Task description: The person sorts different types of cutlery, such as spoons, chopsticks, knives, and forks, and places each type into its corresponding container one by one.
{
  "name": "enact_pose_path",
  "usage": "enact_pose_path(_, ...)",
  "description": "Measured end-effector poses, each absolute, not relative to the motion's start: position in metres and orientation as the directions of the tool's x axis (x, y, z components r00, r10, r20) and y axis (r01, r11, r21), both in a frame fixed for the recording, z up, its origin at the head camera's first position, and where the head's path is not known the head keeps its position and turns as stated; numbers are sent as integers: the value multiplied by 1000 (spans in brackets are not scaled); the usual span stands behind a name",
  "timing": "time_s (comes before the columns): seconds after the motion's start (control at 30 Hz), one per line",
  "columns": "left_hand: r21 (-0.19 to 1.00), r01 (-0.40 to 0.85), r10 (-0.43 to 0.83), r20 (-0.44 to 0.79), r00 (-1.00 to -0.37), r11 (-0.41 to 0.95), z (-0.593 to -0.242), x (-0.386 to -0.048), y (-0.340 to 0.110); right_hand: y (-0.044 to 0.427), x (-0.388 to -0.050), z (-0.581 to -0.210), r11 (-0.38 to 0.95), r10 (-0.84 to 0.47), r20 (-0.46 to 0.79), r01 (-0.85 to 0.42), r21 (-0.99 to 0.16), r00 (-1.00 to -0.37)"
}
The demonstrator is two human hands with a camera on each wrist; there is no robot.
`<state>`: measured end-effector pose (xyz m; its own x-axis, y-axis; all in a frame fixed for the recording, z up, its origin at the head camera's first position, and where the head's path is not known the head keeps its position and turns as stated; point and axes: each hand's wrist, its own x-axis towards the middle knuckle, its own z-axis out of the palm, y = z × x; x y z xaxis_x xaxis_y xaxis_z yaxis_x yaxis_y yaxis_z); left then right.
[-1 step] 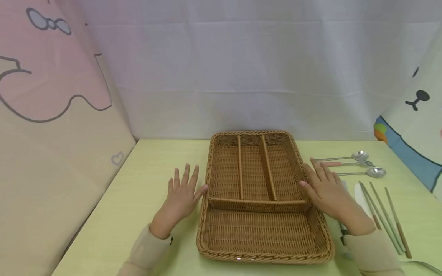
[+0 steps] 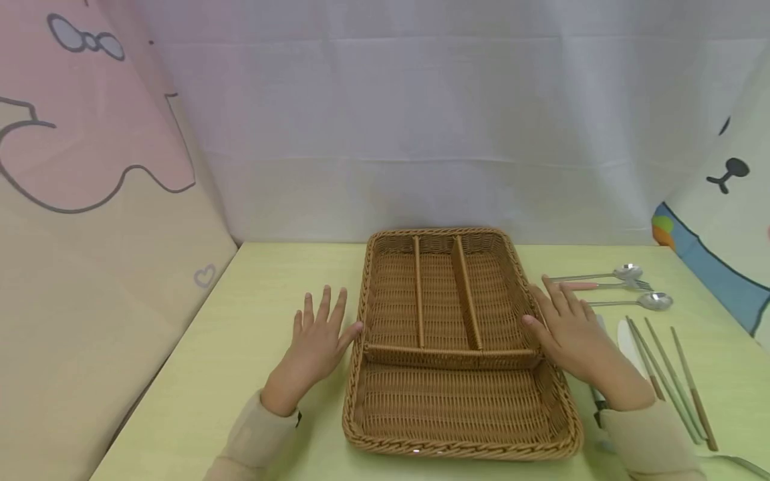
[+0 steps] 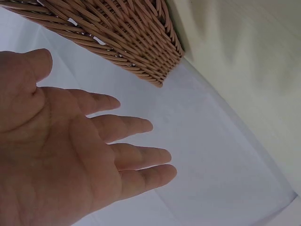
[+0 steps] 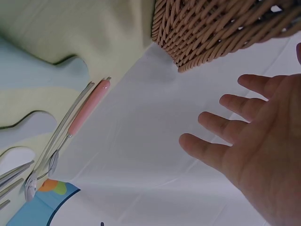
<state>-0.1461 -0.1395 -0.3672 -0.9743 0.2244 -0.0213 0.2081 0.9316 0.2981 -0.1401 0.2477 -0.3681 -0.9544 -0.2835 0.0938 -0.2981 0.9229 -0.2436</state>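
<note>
Head view: the brown basket sits on the table between both hands. Thin walls split it into four parts. The left hand is by its left side, fingers spread. The right hand is by its right side, fingers spread too. I can't tell if either thumb touches it. Spoons, a pink-handled fork and chopsticks lie to the right.
</note>
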Motion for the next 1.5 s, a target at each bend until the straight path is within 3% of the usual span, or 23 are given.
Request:
enact_pose_path(0.53,325,208,226,-21,-974,923,-366,-145,-143,254,-137,-363,926,-275,102,-292,-241,-956)
enact_pose_path(0.9,429,248,267,18,-964,869,-367,-149,-136,257,-138,-363,941,-272,103,-287,-182,-957)
enact_pose_path(1.5,527,336,329,111,-938,780,-376,-167,-122,275,-130,-375,940,-301,275,-333,-76,-913)
